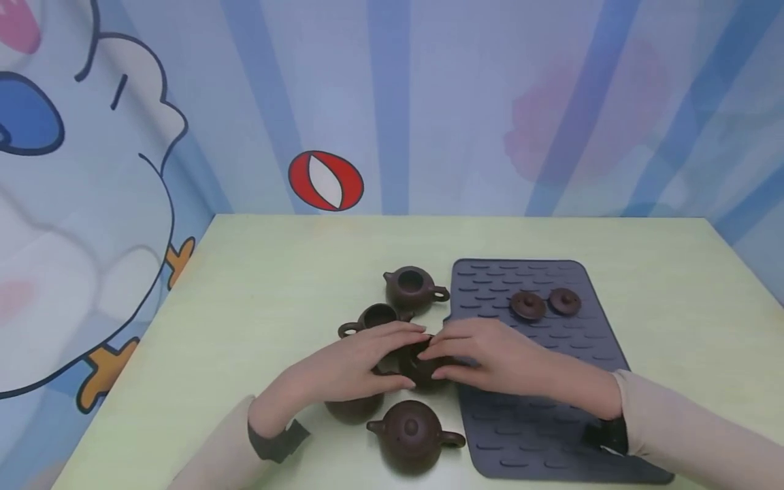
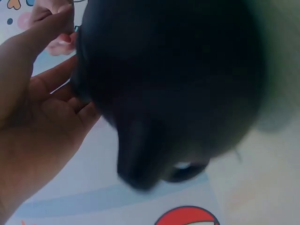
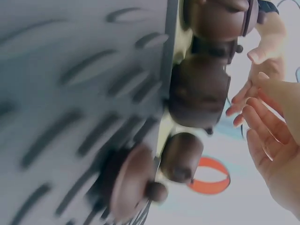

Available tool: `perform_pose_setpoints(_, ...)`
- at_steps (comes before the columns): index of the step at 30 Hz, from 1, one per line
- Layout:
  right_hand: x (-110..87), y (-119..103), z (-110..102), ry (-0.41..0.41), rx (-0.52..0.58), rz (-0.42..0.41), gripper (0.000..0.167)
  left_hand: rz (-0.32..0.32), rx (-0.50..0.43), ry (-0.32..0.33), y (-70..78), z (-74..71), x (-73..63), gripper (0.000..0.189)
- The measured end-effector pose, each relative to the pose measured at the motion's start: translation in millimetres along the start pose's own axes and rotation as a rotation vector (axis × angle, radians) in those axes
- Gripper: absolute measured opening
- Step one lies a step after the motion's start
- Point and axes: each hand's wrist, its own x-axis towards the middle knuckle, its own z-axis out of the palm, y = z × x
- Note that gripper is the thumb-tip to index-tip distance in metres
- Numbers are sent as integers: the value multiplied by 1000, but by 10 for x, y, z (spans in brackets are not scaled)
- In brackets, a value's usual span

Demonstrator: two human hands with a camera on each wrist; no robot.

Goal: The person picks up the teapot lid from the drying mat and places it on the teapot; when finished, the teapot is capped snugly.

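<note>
Five small brown teapots crowd the table's middle: the lidded teapot (image 1: 412,435) nearest the front edge, two open teapots (image 1: 413,287) behind, two under both hands. Two loose lids (image 1: 529,305) sit on the dark mat (image 1: 551,422) at right. The table (image 1: 257,286) lies bare left, far back and far right.

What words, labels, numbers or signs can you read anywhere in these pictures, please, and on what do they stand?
None: no readable text shows in any view.
The wall carries only cartoon artwork and a red-and-white oval emblem, without letters.
The brown teapots, such as the lidded one, the loose lids, the grey mat and the table bear no visible marks.
</note>
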Motion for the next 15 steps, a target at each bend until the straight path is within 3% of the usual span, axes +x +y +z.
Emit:
perform_pose_setpoints(9,-435,108,-255,-13,65,204,32,5,49,7,45,61,178,56)
perform_pose_setpoints(15,-646,162,-406,-6,7,255,33,-19,28,15,43,58,221,54)
